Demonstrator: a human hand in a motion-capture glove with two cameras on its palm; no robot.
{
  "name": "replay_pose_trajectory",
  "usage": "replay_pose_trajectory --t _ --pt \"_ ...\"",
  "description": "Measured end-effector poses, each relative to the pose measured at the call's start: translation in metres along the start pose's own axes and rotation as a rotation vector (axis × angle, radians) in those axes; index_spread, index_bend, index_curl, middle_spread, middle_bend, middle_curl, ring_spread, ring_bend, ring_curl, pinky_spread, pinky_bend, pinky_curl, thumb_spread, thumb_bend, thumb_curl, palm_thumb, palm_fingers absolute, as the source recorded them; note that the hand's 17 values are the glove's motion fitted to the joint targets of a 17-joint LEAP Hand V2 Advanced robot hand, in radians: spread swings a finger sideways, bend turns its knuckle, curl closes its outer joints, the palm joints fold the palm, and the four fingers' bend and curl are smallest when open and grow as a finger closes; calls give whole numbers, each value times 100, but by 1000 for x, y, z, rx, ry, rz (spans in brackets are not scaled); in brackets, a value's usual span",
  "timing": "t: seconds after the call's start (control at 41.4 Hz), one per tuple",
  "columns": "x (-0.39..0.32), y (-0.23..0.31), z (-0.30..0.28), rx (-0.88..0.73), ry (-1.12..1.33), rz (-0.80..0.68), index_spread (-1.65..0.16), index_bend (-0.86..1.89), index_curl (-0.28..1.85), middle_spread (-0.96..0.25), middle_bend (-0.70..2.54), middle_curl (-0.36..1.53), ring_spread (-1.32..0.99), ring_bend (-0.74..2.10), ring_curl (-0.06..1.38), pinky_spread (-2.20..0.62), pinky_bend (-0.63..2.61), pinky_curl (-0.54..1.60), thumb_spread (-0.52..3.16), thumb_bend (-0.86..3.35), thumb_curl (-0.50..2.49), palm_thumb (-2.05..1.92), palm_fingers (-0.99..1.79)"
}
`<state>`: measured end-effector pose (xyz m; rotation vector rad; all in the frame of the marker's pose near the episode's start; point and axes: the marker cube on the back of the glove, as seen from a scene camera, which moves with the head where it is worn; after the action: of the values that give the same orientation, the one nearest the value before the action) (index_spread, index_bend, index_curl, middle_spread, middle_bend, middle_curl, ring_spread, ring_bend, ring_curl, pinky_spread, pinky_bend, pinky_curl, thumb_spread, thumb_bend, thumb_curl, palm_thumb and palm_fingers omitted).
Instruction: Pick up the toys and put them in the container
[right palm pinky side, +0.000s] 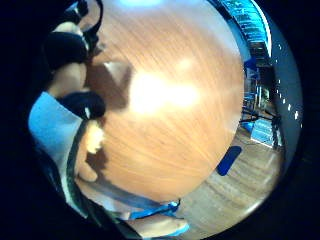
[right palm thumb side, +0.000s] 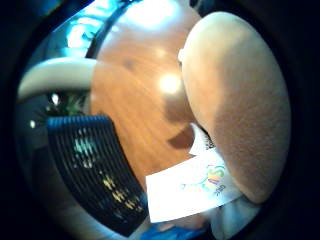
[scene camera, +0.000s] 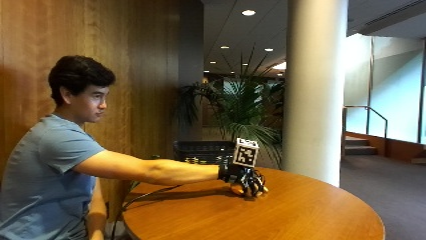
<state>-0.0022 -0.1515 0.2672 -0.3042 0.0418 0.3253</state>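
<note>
In the outside view my gloved right hand (scene camera: 242, 178) reaches out over the round wooden table (scene camera: 286, 215), fingers curled down around a small tan-orange plush toy (scene camera: 235, 190). The thumb side palm view shows the same toy (right palm thumb side: 240, 100) filling much of the picture close to the palm, with a white printed tag (right palm thumb side: 190, 187) hanging from it. A black slatted basket (scene camera: 200, 150) stands just past the table's far edge, behind the hand; the thumb side palm view shows this basket (right palm thumb side: 90, 165) beside the table (right palm thumb side: 135, 90). In the little finger side palm view my fingers (right palm pinky side: 75, 75) hang over bare tabletop (right palm pinky side: 170, 100).
A thick white pillar (scene camera: 316, 90) rises close behind the table, and a potted palm (scene camera: 246, 110) stands behind the basket. A wooden wall runs along the person's side. Carpeted floor lies beyond the table's right edge.
</note>
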Motion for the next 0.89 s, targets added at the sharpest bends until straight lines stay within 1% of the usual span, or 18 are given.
replay_pose_trajectory --t 0.024,0.048,0.121,0.193,0.242,0.314,0.435,0.484,0.556,0.605,0.677,0.701,0.725,0.774,0.822,0.895 --pt "-2 0 0 5 -20 -9 -31 5 1 5 35 23 -20 139 54 -24 143 33 135 27 43 71 35" --pt "-5 0 -1 11 -51 -26 -31 14 4 2 47 28 -21 138 54 -26 138 33 134 29 45 75 52" --pt "-13 0 0 39 -98 -70 -31 14 4 0 51 29 -24 135 52 -29 133 32 131 30 47 78 57" --pt "-11 0 4 83 -36 -82 -31 29 8 -6 59 33 -29 130 50 -34 122 29 116 28 52 83 79" --pt "0 0 4 111 37 -61 -30 35 10 -9 62 34 -31 126 48 -37 118 29 110 28 54 85 89" --pt "7 2 4 148 70 -45 -29 40 13 -13 62 35 -33 123 48 -39 113 29 100 26 57 86 94" --pt "-5 11 -8 140 -116 -58 -29 49 17 -19 60 37 -35 120 48 -42 107 30 82 23 63 87 102" --pt "-4 15 -17 130 -149 -54 -28 49 18 -21 60 38 -36 119 48 -42 105 30 76 22 65 88 103" --pt "-1 23 -38 139 -155 -43 -28 49 19 -24 59 39 -36 118 48 -43 104 32 71 20 67 86 103" --pt "10 30 -55 157 -113 -53 -28 47 20 -26 57 39 -37 118 48 -43 105 33 68 19 68 86 101" --pt "52 40 -78 195 125 -149 -29 43 20 -28 54 40 -38 117 49 -43 108 35 66 19 70 86 98" --pt "61 44 -87 213 180 -166 -29 42 20 -29 53 39 -39 118 49 -43 108 35 66 19 71 86 96" --pt "62 47 -99 233 188 -152 -29 41 20 -30 52 40 -39 117 48 -43 110 36 66 19 71 85 95" --pt "50 56 -126 274 112 -69 -30 39 20 -31 50 40 -40 117 49 -43 111 37 65 18 72 85 94" --pt "40 66 -153 305 44 -21 -30 37 20 -32 50 41 -40 115 49 -43 111 37 65 18 73 84 93" --pt "35 83 -185 329 -42 -54 -31 35 20 -34 48 41 -41 114 49 -43 112 38 65 17 75 84 93"
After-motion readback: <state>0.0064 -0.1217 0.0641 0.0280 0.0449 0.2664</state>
